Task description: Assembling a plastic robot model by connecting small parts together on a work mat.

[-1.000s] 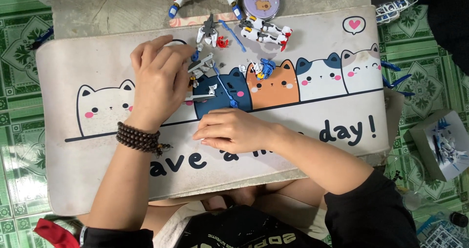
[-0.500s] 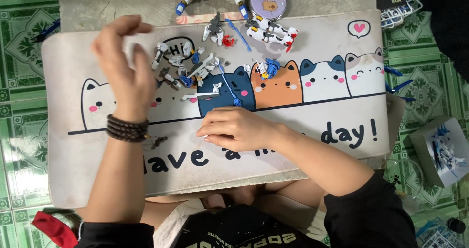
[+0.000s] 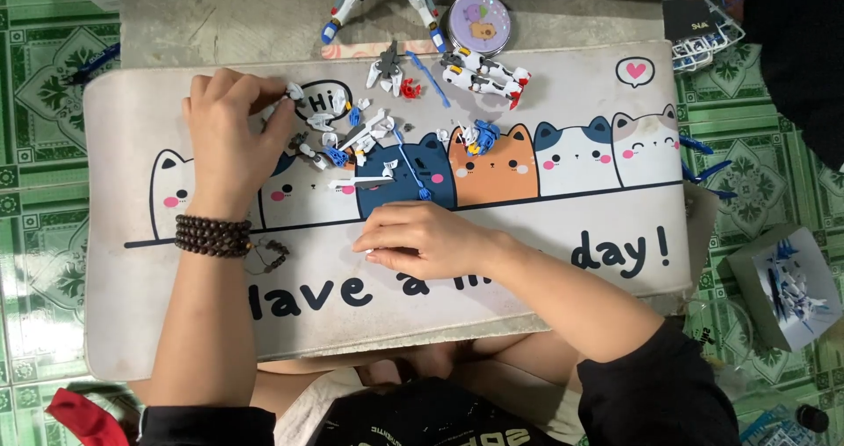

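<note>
Here we pinch a small white part (image 3: 294,91) with left hand (image 3: 230,134) fingers at the mat (image 3: 545,261) top-left; right hand (image 3: 420,239) rests curled mid-mat. Keep grip light, lift straight.

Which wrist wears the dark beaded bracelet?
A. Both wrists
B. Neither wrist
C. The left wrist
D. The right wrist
C. The beaded bracelet circles the wrist just below the left hand, which reaches up among the small model parts on the cat-print mat; the right hand rests flat on the mat with nothing on its wrist.
</note>
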